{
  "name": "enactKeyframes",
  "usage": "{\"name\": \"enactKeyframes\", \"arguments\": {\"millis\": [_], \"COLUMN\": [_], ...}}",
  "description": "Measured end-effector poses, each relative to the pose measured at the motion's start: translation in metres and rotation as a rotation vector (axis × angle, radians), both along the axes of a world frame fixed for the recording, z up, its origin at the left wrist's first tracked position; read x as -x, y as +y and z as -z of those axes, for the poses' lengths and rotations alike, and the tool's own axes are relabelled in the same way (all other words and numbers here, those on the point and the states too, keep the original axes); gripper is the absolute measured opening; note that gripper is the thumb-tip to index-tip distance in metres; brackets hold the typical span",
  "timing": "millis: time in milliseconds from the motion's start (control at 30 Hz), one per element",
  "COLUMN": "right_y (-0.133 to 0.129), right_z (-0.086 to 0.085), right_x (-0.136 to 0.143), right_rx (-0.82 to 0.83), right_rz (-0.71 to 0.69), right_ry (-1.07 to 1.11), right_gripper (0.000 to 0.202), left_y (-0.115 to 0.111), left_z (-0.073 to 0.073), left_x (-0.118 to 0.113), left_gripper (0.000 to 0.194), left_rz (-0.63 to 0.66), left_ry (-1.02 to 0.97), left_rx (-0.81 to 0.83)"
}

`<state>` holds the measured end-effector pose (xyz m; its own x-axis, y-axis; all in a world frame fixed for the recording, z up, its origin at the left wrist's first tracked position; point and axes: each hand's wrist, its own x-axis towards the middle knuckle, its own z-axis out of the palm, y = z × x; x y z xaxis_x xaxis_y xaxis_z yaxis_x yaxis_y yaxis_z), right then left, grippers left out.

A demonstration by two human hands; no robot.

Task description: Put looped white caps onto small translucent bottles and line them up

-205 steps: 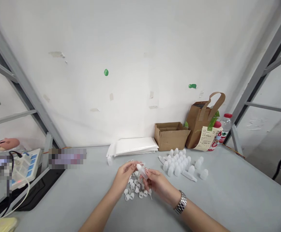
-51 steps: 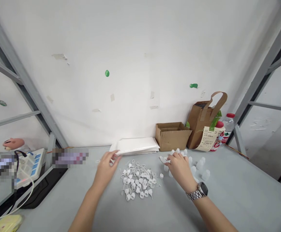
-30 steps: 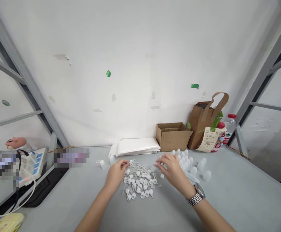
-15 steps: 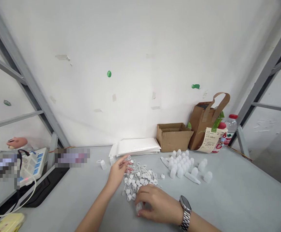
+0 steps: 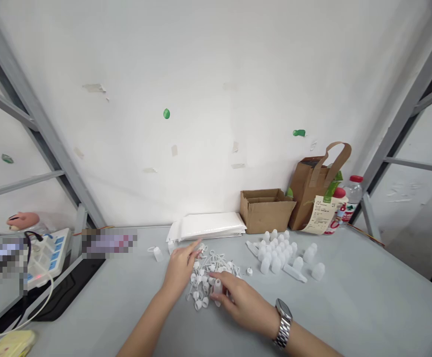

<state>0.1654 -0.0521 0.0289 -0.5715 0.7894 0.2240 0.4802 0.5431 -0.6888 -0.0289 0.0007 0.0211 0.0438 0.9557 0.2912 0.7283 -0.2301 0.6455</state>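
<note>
1. Right hand [image 5: 242, 301]: thumb and fingers are closed around the sides of a small translucent bottle [image 5: 217, 288], smooth and rounded, held upright at the near right part of the cap pile.
2. Left hand [image 5: 180, 264]: fingers are partly bent at the far left edge of the pile. Whether they grip a cap cannot be told.
3. White caps [image 5: 217, 270]: matte, tapered pieces, many with thin looped tails, heaped loosely between and beneath the hands. A single cap [image 5: 249, 271] lies just right of the heap.
4. Translucent bottles [image 5: 277, 254]: frosted, round-shouldered, mostly upright in a close cluster right of the caps; some lie on their sides, and a few stand apart at right.
5. Looped bottle [image 5: 157, 254]: a white loop extends from its top; located left of the left hand.
6. Work surface [image 5: 364, 297]: flat, smooth, grey. Along its rear edge: glossy white envelopes [image 5: 212, 225], stacked flat; an open corrugated cardboard box [image 5: 268, 216]; a brown paper bag [image 5: 304, 191] with a strap handle; a clear bottle with a red cap [image 5: 353, 193].
7. Left side: white power strip [image 5: 57, 253] with blue sockets, cables, and a glossy black panel [image 5: 72, 287].
8. Room: scuffed white wall [image 5: 201, 64] with green stickers and tape remnants, flanked by grey metal framing [image 5: 39, 114].
9. Right wrist: metal-link watch [image 5: 283, 317].
</note>
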Motion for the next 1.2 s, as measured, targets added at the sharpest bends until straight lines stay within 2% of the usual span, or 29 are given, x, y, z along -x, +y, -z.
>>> {"name": "enactKeyframes", "arguments": {"millis": [133, 267, 367, 433, 533, 633, 767, 967, 1200], "right_y": [0.004, 0.007, 0.009, 0.011, 0.015, 0.019, 0.023, 0.02, 0.017], "right_z": [-0.001, -0.001, 0.0, 0.0, 0.001, 0.003, 0.006, 0.003, 0.002], "right_x": [0.0, 0.0, 0.0, 0.0, 0.0, -0.001, -0.003, -0.001, -0.001], "right_rx": [0.012, 0.071, 0.155, 0.164, 0.114, 0.097, 0.104, 0.109, 0.085], "right_rz": [0.104, 0.186, 0.207, 0.219, 0.278, 0.35, 0.401, 0.36, 0.358], "right_ry": [0.038, 0.084, 0.174, 0.228, 0.251, 0.252, 0.261, 0.269, 0.216], "right_gripper": [0.03, 0.027, 0.029, 0.026, 0.021, 0.02, 0.015, 0.015, 0.012], "left_y": [0.0, -0.001, -0.003, -0.004, -0.006, -0.008, -0.011, -0.016, -0.02], "left_z": [0.002, 0.004, 0.003, 0.002, -0.001, -0.005, -0.011, -0.018, -0.02], "left_x": [0.0, -0.001, -0.005, -0.009, -0.014, -0.019, -0.021, -0.025, -0.024], "left_gripper": [0.038, 0.034, 0.041, 0.048, 0.042, 0.04, 0.04, 0.034, 0.031], "left_rz": [0.027, 0.031, 0.024, 0.079, 0.18, 0.23, 0.244, 0.311, 0.297], "left_ry": [0.098, 0.038, -0.183, -0.384, -0.648, -0.778, -0.776, -0.708, -0.611], "left_rx": [-0.048, -0.021, 0.048, 0.113, 0.215, 0.291, 0.313, 0.305, 0.327]}}
